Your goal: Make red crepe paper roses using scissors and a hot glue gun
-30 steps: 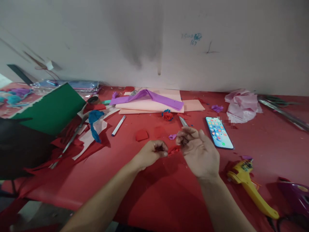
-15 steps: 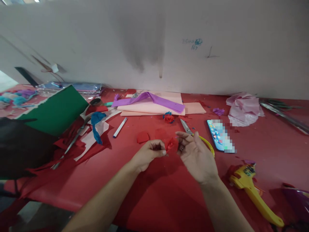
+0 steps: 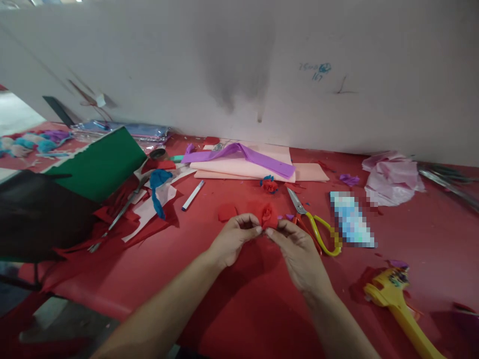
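Note:
A small red crepe-paper flower is pinched at its base between both hands, a little above the table. My left hand grips it from the left, thumb and forefinger closed together. From the right, my right hand holds the same flower with thumb and fingers. A red paper petal piece lies just beyond my left hand. Farther back sits a finished-looking red flower with blue edging. Scissors with yellow handles lie by my right hand, blades pointing away.
Folded peach paper bears a purple strip at the wall. A yellow glue gun lies at right, near a blurred phone. At left are a marker, blue paper, red scraps and a green box.
My right hand has turned over from open and palm-up and closed on the flower's base beside the left. The scene has shifted slightly rightward in view.

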The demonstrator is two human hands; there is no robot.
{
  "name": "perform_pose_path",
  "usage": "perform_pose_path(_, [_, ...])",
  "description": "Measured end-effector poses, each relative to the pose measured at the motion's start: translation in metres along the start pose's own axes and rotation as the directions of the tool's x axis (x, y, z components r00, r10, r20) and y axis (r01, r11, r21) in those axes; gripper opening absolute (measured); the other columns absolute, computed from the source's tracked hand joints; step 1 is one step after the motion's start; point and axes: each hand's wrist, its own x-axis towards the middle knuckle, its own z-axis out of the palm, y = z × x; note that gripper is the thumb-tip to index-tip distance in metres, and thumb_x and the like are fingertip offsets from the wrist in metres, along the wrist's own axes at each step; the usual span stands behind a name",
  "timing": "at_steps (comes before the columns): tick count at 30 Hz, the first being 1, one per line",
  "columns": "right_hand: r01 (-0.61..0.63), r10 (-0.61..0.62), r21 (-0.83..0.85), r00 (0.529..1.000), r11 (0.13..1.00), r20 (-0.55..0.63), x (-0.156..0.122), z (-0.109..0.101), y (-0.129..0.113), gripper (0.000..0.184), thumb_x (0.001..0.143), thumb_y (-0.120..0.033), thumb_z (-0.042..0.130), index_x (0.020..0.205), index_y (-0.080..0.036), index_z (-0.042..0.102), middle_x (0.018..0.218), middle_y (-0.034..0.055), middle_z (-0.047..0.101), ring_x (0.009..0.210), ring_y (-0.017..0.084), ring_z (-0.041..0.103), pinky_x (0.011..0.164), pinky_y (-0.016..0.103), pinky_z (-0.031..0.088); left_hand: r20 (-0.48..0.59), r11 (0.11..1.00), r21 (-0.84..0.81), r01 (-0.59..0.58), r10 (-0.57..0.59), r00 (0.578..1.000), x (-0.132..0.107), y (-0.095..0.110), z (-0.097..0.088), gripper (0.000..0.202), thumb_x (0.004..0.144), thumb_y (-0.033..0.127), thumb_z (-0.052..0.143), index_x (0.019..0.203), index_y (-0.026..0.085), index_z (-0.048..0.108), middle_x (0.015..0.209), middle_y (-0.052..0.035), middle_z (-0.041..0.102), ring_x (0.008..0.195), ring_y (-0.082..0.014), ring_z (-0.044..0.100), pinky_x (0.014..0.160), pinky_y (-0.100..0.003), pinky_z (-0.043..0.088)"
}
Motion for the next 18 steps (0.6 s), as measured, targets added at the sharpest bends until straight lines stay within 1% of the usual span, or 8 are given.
perform_pose_path(4, [0.002,-0.002,-0.015,1.0,1.0,-0.011,0.001,-0.0033,-0.0001,0.014,0.07,-0.03,0.075,0.08,-0.023,0.068,0.078,-0.0007,0.066,0.073,0.016,0.057,0.078,0.033,0.045,0.01,0.998,-0.036,0.044,-0.044,0.999,-0.0017,0.0005,0.0014,0.025,0.056,0.021,0.081,0.065,0.014,0.059,0.065,0.0017,0.058,0.064,-0.0084,0.054,0.069,-0.023,0.04])
perform_pose_path(9, [0.035,-0.04,-0.146,0.999,0.989,-0.028,-0.0014,-0.0056,-0.0007,0.012,0.072,-0.029,0.074,0.079,-0.022,0.068,0.077,-0.0009,0.065,0.071,0.015,0.055,0.073,0.03,0.044,0.03,0.985,-0.125,0.119,-0.116,0.993,-0.0031,-0.002,0.0038,0.03,0.052,0.022,0.083,0.066,0.014,0.058,0.063,0.0015,0.058,0.061,-0.0094,0.055,0.064,-0.024,0.041])
perform_pose_path(12, [0.031,-0.034,-0.132,0.999,0.991,-0.025,-0.0019,-0.0055,-0.0003,0.011,0.072,-0.028,0.073,0.081,-0.022,0.069,0.075,-0.001,0.064,0.072,0.016,0.056,0.073,0.031,0.044,0.014,0.988,-0.117,0.097,-0.096,0.995,-0.0035,-0.0039,0.0059,0.03,0.053,0.023,0.083,0.067,0.014,0.058,0.064,0.0013,0.059,0.06,-0.0091,0.055,0.061,-0.023,0.039])
perform_pose_path(18, [0.031,-0.033,-0.067,0.999,0.997,-0.035,-0.0013,-0.0052,-0.001,0.009,0.072,-0.024,0.074,0.081,-0.024,0.072,0.078,-0.0004,0.069,0.075,0.016,0.059,0.076,0.031,0.046,-0.029,0.998,-0.067,-0.009,0.007,1.0,-0.0049,-0.0049,0.0077,0.026,0.058,0.023,0.081,0.07,0.014,0.061,0.063,0.0007,0.062,0.06,-0.0092,0.056,0.065,-0.025,0.041])
